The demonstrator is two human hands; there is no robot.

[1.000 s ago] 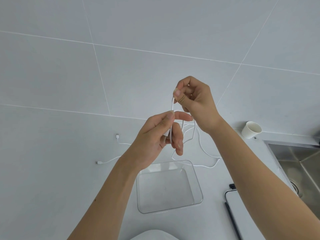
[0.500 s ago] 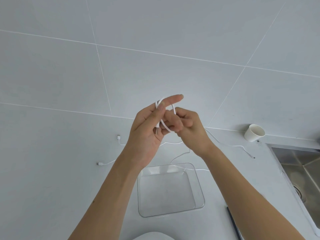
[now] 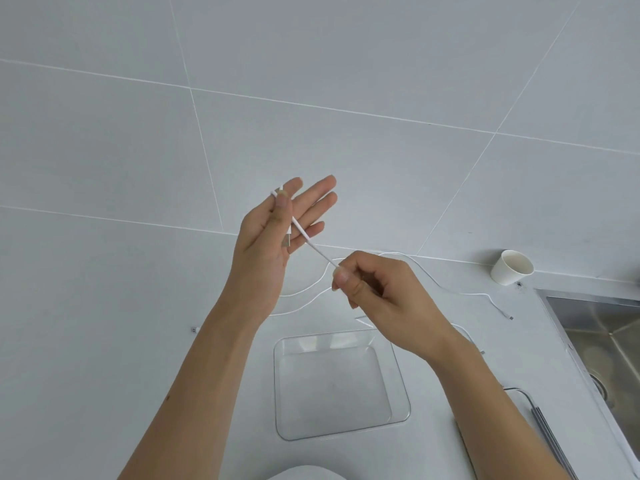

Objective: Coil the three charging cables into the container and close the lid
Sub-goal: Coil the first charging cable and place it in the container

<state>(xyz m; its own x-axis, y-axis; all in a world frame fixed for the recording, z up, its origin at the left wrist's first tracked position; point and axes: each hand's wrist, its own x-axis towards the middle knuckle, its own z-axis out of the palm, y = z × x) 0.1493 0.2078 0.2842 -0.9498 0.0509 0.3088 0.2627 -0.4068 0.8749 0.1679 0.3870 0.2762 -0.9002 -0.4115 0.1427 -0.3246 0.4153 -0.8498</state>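
Held cable: the charging cable point(image 3: 313, 244) runs taut through the air between both hands, above the far side of the container
Left hand point(image 3: 270, 244): raised, fingers straight and spread; the thumb presses the cable against the index finger near its tip; a plug hangs across the palm
Right hand point(image 3: 377, 292): lower, curled into a loose fist; thumb and index finger pinch the cable's other end of the taut stretch
Container point(image 3: 277, 382): clear, lidless, standing on the table point(image 3: 104, 341) just below the hands; its walls are faint against the pale surface
Hidden: the fist covers where the cable goes past the pinch; white loops point(image 3: 433, 280) lie on the table behind the hands, white on pale, and I cannot tell which loop belongs to which cable; the left forearm covers part of them; a small connector point(image 3: 194, 329) lies left of that forearm, its cord out of sight behind the arm
Cut off: a flat panel point(image 3: 550, 431) with a dark edge at lower right, too cropped to identify; a white rounded shape point(image 3: 304, 474) at the bottom edge; the sink point(image 3: 602, 327) at the right edge
Edges: table meets tiled wall just behind the hands; a paper cup point(image 3: 512, 271) stands at that line, near the sink corner, well apart from both hands
Open room: the widest stretch of table lies left of the left forearm; the sink rim bounds the right side
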